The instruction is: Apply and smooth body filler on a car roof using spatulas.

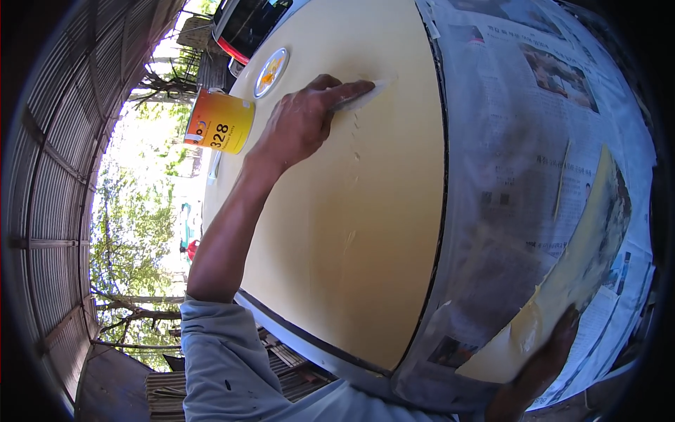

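My left hand (307, 116) reaches across a cream-coloured car panel (330, 267), its fingers closed on a small pale, translucent spreader (371, 92) against the surface, where a short line of light smears runs below. At the lower right my right hand (545, 355) grips a long cream board (576, 246) with soft pale paste (522, 327) and grey smudges on it. A yellow-orange can (226, 126) stands on the panel left of my left hand, beside a round silver lid (271, 73) with orange residue.
Taped newspaper (506, 141) covers the area right of the panel beyond a dark seam. A red tail lamp and dark window (246, 24) show at the top. Corrugated metal sheeting (53, 197), trees and bright daylight lie to the left.
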`<state>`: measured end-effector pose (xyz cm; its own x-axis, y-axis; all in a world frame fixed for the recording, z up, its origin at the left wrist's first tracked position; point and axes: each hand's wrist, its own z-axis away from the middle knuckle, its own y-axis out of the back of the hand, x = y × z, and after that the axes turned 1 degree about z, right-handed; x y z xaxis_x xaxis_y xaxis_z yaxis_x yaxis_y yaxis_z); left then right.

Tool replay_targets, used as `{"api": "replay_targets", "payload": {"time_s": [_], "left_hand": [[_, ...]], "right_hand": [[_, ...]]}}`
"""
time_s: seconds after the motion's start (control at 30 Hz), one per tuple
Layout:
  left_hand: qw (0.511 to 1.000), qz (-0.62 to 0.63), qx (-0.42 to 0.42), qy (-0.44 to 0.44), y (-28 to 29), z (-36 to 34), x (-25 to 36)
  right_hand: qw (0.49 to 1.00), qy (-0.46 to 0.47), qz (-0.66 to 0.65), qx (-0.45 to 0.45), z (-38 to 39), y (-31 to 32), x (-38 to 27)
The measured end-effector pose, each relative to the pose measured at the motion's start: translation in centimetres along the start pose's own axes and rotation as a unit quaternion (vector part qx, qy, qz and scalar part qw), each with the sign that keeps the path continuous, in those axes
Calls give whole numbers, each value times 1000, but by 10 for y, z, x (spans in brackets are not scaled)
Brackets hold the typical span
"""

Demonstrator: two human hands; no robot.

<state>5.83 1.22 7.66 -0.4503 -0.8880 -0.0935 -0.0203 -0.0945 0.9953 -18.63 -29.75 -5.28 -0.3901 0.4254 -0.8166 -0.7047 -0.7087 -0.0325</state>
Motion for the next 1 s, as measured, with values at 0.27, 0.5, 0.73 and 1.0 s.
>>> {"api": "replay_targets", "payload": {"time_s": [0.27,0.5,0.73,1.0], "left_hand": [[999,-28,-17,33,5,56,40],[997,-47,-26,49,6,110,80],[994,-76,-56,58,7,169,120],[990,-49,-95,90,-5,247,159]], "right_hand": [[999,-22,-1,30,4,-12,-5],[999,-2,27,33,6,-7,5],[810,400,420,-83,-4,27,22],[939,245,216,-106,-1,9,17]]}}
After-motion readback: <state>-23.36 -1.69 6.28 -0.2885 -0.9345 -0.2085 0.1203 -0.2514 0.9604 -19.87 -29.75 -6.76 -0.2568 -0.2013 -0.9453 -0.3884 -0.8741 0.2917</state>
